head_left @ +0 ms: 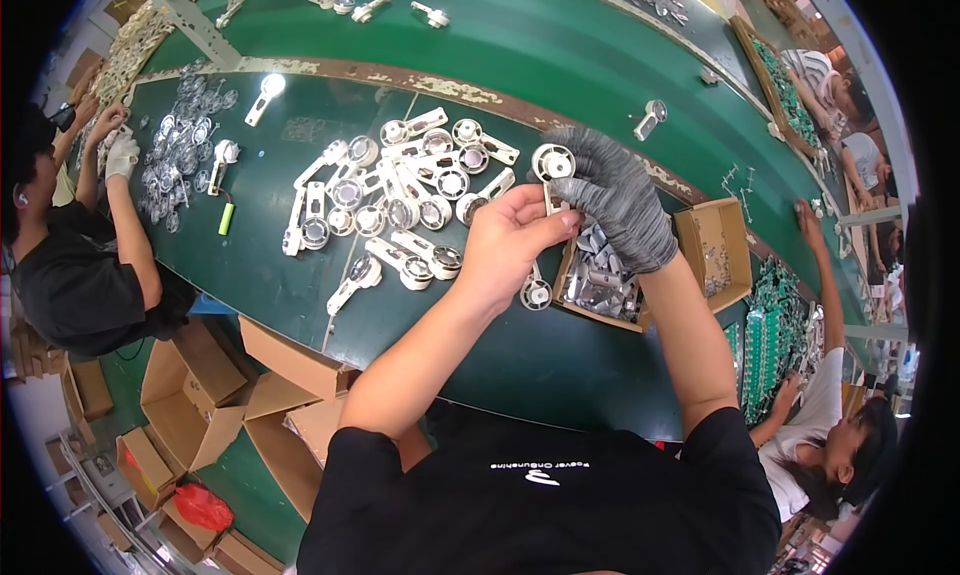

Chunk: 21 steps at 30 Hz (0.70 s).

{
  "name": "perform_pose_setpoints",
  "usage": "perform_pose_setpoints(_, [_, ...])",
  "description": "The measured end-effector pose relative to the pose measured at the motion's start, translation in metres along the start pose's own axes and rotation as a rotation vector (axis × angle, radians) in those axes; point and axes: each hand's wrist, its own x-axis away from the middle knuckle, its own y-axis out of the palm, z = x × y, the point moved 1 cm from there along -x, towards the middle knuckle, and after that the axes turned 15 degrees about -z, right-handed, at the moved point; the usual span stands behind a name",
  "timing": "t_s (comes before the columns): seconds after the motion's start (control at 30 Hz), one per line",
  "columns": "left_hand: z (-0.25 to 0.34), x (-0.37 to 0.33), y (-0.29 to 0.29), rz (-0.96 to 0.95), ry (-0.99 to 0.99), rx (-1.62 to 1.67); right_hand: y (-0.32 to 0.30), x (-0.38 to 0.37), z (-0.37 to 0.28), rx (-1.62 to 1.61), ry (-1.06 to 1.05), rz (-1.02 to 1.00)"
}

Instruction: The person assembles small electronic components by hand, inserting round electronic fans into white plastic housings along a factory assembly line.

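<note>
Between my two hands is a white handheld fan (553, 162) with a round head, held upright over the green worktable. My bare left hand (503, 240) pinches its handle from below with thumb and fingers. My right hand (622, 197), in a grey knit glove, closes around the right side of the fan near its head. Much of the handle is hidden by my fingers. Just under my left hand another white fan (536, 293) lies on the table. To the left spreads a pile of similar white fans (403, 212).
A carton (612, 323) of shiny grey parts sits below my right hand, beside a smaller carton (742, 247). Green circuit boards (765, 350) lie farther right. Clear plastic parts (178, 160) are heaped left, near a co-worker's gloved hand (122, 159). A green belt (560, 70) runs behind.
</note>
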Motion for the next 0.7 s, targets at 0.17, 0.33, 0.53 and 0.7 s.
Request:
perform_pose_setpoints(0.17, [-0.003, -0.001, -0.001, 0.016, -0.002, 0.015, 0.002, 0.002, 0.003, -0.098, 0.04, -0.007])
perform_pose_setpoints(0.33, [-0.01, 0.0, -0.002, 0.061, 0.059, -0.05, 0.006, -0.001, 0.01, -0.049, 0.014, -0.027])
perform_pose_setpoints(0.53, [-0.008, -0.001, -0.005, 0.124, 0.081, -0.135, 0.006, -0.005, 0.01, -0.142, -0.002, -0.037])
perform_pose_setpoints(0.7, [0.0, 0.0, 0.001, 0.107, 0.099, -0.118, 0.01, -0.009, 0.008, -0.055, -0.049, -0.026])
